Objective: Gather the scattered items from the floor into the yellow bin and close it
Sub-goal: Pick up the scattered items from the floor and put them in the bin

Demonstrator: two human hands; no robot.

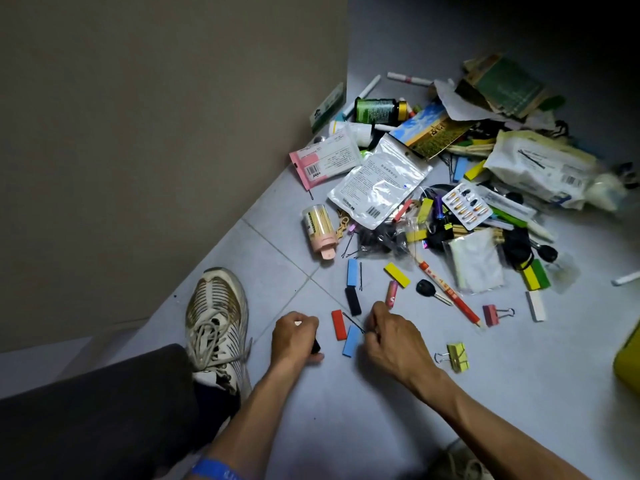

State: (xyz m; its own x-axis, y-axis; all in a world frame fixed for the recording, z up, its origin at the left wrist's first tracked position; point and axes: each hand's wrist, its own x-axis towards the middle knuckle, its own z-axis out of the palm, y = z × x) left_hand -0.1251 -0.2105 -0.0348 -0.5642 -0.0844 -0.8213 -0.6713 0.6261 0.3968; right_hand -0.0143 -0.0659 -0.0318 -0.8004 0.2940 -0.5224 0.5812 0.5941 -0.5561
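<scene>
On the floor at six o'clock of the pile, my right hand (391, 341) fingers pinch a thin, springy hairpin (353, 322) by its end, while my left hand (296, 336) curls around something small and black.

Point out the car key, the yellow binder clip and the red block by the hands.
car key (425, 288), head view, on its black head.
yellow binder clip (458, 356), head view, on its yellow body.
red block (338, 324), head view, at its middle.
</scene>
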